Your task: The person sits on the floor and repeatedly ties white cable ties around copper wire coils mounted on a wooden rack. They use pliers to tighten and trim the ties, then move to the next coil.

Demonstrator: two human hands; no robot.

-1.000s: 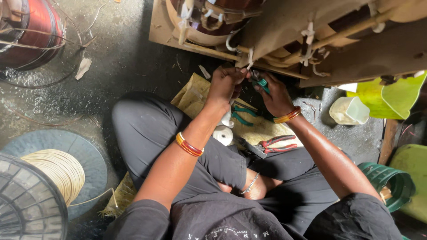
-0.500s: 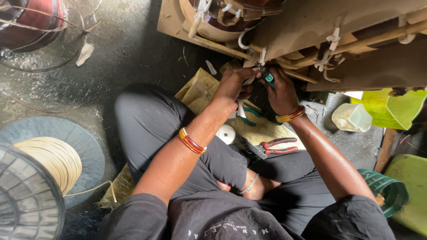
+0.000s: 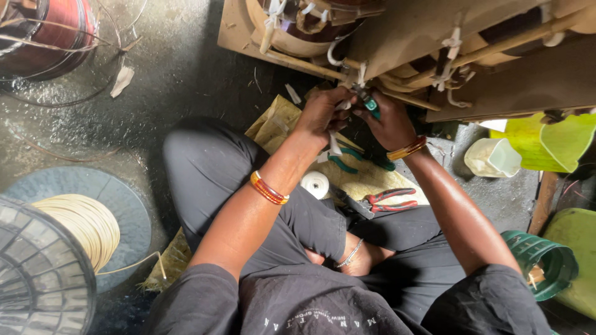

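I sit cross-legged on the floor under a large wound coil assembly (image 3: 397, 37) wrapped in brown paper and tied with white tape. My left hand (image 3: 323, 111) pinches a strip of white tape (image 3: 333, 144) hanging from the coil's lower edge. My right hand (image 3: 388, 121) grips a green-handled tool (image 3: 371, 105) at the same spot. Both wrists carry bangles. How the tool's tip meets the tape is hidden by my fingers.
Red-handled pliers (image 3: 391, 200), green-handled scissors (image 3: 344, 162) and a roll of white tape (image 3: 315, 184) lie on a yellowed sheet by my legs. A spool of cream wire (image 3: 74, 223) stands left, a copper wire reel (image 3: 49, 31) top left, green plastic containers (image 3: 540, 260) right.
The view has shifted slightly, so the coil and hands sit a little further right in view. My hands stay together at the coil's lower edge.
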